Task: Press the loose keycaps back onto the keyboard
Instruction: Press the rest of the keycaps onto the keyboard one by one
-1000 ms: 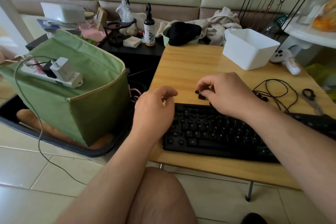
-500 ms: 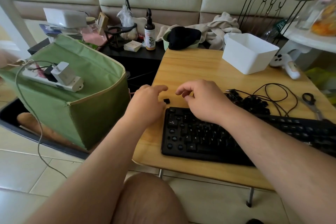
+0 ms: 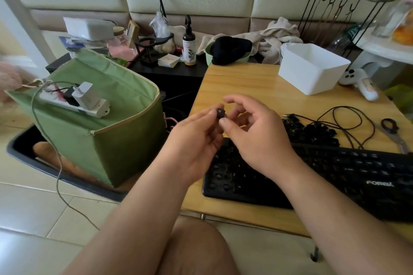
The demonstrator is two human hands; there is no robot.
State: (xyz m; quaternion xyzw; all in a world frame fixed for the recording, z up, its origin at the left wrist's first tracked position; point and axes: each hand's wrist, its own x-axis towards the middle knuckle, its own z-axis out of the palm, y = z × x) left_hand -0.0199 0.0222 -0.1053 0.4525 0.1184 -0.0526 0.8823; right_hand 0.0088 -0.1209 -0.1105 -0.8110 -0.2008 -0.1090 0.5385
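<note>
A black keyboard lies along the near edge of the wooden table. Above its left end both hands are raised and meet on one small black keycap marked W. My left hand pinches the keycap from the left with its fingertips. My right hand touches it from the right with thumb and fingers. A pile of loose black keycaps sits on the table just behind the keyboard, partly hidden by my right hand. The keyboard's left keys are partly covered by both hands.
A white plastic bin stands at the back of the table. A black cable and scissors lie to the right. A green fabric bag with a power strip on it stands left of the table.
A keycap that lay on the table between my hands has been picked up. Both hands have risen off the table and come together on it.
</note>
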